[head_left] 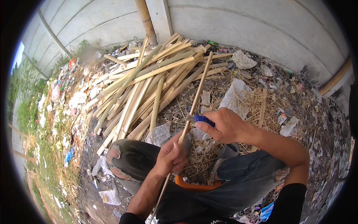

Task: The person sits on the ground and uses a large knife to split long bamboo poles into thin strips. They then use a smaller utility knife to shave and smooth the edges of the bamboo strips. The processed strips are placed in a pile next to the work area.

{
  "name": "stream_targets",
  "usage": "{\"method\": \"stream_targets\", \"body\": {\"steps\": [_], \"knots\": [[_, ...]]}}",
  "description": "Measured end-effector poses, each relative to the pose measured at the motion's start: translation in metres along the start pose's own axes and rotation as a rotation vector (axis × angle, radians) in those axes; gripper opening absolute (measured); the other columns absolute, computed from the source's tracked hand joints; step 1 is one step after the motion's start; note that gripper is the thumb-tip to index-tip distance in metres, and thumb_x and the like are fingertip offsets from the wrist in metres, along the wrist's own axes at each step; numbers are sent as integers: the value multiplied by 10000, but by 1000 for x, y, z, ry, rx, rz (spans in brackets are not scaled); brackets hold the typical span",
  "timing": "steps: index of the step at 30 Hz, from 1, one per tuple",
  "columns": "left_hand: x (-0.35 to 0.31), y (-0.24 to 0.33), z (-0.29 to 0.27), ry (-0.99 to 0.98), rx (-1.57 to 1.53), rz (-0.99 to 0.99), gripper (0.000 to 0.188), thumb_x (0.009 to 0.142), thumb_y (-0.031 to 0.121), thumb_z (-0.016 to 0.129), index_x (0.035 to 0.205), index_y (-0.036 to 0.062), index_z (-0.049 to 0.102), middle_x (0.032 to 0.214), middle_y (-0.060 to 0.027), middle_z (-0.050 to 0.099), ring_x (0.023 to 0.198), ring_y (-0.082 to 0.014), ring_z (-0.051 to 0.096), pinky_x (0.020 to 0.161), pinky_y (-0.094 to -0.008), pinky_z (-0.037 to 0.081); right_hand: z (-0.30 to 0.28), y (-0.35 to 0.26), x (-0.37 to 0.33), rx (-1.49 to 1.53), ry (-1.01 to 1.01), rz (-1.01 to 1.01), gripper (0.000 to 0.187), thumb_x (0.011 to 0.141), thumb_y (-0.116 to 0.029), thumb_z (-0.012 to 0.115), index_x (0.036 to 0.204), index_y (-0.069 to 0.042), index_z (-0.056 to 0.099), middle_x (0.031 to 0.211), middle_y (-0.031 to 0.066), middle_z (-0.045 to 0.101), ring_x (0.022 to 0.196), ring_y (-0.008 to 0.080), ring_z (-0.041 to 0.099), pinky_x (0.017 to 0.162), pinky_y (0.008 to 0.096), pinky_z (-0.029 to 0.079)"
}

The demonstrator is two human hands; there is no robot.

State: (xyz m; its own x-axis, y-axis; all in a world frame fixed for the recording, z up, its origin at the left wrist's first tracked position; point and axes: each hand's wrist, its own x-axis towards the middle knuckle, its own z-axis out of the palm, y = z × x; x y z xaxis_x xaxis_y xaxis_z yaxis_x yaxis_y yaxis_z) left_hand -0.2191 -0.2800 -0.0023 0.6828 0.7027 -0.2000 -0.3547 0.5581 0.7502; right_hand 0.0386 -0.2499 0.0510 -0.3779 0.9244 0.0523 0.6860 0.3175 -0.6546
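My left hand point(170, 154) grips a long thin bamboo strip point(197, 89) that runs from my lap up and away to the right, its far end over the pile. My right hand point(223, 126) holds a knife with a blue handle point(203, 119) against that strip, just above my left hand. The blade is mostly hidden behind the strip. I am squatting in torn dark jeans, with my knees point(123, 153) on either side of my hands.
A big pile of split bamboo slats point(149, 82) lies ahead on the left. Dry grass, plastic scraps and litter point(261, 100) cover the ground. A grey concrete wall point(231, 26) with an upright bamboo pole point(146, 20) stands behind. An orange curved object point(194, 186) lies between my legs.
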Motion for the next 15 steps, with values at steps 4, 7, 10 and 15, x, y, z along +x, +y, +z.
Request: {"method": "stream_targets", "body": {"steps": [4,7,10,15], "knots": [[5,-8,-15,1,16,5,685,1051,488,529,1594,131,314,594,54,305,428,-67,308,380,-237,268,37,-10,-2,-112,-102,-75,568,1008,-532,525,821,-19,679,695,245,663,704,448,682,638,529,526],[2,-7,-17,12,36,21,700,1046,491,534,1588,108,313,589,60,300,421,-60,293,380,-236,261,19,6,20,-82,-8,-10,573,1014,-528,514,817,-17,683,693,249,663,693,458,679,635,533,532],[5,-11,-11,24,37,29,716,1041,498,536,1582,86,314,579,67,294,413,-53,275,382,-238,256,12,14,23,-44,3,47,593,1019,-540,498,826,-12,688,701,254,667,696,465,679,641,535,535],[9,-13,-16,31,18,45,713,1036,504,537,1584,104,317,573,65,296,413,-53,275,387,-236,263,40,-8,1,-61,-185,-66,607,1017,-549,496,819,-7,684,723,265,668,720,465,680,656,529,538]]}}
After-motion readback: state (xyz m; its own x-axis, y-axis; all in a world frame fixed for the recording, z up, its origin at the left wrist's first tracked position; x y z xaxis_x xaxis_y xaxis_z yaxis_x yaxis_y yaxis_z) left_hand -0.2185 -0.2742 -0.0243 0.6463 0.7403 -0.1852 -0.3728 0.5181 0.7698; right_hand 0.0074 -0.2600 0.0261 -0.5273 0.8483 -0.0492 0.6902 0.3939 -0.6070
